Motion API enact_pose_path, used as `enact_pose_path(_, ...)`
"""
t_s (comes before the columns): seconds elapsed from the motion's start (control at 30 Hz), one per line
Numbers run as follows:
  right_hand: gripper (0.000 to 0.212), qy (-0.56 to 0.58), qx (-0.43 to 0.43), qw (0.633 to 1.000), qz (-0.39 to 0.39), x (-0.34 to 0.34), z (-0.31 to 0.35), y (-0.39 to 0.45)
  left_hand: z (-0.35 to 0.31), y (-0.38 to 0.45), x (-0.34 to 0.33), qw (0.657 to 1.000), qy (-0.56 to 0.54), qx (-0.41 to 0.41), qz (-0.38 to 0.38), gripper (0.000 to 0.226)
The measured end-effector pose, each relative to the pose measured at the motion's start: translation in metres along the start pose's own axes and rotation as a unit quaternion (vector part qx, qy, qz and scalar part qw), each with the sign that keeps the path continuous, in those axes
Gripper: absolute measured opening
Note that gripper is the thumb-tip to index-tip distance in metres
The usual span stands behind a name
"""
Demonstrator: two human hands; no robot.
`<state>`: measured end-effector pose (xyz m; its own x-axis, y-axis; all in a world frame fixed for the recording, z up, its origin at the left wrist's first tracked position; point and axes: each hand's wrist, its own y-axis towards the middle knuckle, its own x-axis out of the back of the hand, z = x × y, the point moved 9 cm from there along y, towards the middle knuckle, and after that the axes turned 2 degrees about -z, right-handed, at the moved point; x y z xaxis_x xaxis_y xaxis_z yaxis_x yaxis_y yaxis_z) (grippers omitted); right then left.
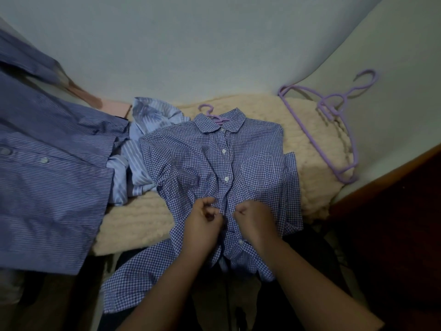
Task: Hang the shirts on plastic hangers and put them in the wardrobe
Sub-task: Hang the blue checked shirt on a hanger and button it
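Head camera looks down on a blue gingham shirt (214, 163) spread face up on a cream fleece blanket (310, 130), collar toward the wall, hem spilling over the blanket's near edge. Both hands meet at the button placket low on the shirt: the left hand (205, 216) pinches the fabric on one side with curled fingers, the right hand (253, 218) grips the opposite edge, knuckles almost touching. A lilac plastic hanger hook (210, 112) pokes out from the collar. Two more lilac hangers (334, 120) lie together near the blanket's right edge, against the wall. A pale blue striped shirt (143, 144) sits crumpled just left of the gingham one, and a darker blue striped shirt (47, 163) fills the left foreground
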<state>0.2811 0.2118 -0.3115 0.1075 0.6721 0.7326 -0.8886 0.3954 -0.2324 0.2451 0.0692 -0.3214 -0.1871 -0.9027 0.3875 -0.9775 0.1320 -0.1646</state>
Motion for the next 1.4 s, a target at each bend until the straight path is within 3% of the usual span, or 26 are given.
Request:
enact_pose_path(0.1, 0.038, 0.011, -0.018, 1.0, 0.001, -0.001, 0.001, -0.001, 0.008, 0.0, 0.0, 0.996, -0.077, 0.053, 0.004, 0.034)
enact_pose_path(0.23, 0.021, 0.211, -0.101, 0.972, 0.016, -0.004, -0.009, -0.007, 0.013, 0.0, -0.001, 0.987, -0.138, 0.085, 0.014, 0.038)
enact_pose_path(0.33, 0.023, 0.273, -0.108, 0.956, 0.02, -0.003, -0.008, -0.012, 0.01, -0.004, -0.007, 0.982, -0.167, 0.087, 0.032, 0.043)
enact_pose_path(0.5, 0.011, 0.285, -0.114, 0.951, 0.043, -0.009, -0.009, -0.01, 0.01, -0.005, -0.009, 0.981, -0.172, 0.083, 0.034, 0.046)
enact_pose_path(0.77, 0.012, 0.288, -0.113, 0.949, 0.066, -0.017, -0.013, -0.006, 0.007, -0.007, -0.009, 0.983, -0.161, 0.073, 0.049, 0.046)
enact_pose_path(0.93, 0.018, 0.231, -0.034, 0.971, 0.042, -0.01, -0.004, -0.006, 0.007, -0.005, -0.007, 0.986, -0.154, 0.062, 0.027, 0.029)
enact_pose_path(1.1, 0.029, 0.169, 0.03, 0.983, 0.066, -0.006, 0.008, -0.01, 0.001, -0.004, -0.007, 0.991, -0.127, 0.036, 0.032, 0.039)
enact_pose_path(1.4, 0.025, 0.207, 0.003, 0.977, 0.055, -0.007, 0.003, -0.004, -0.005, -0.002, -0.013, 0.995, -0.091, 0.001, 0.047, 0.042)
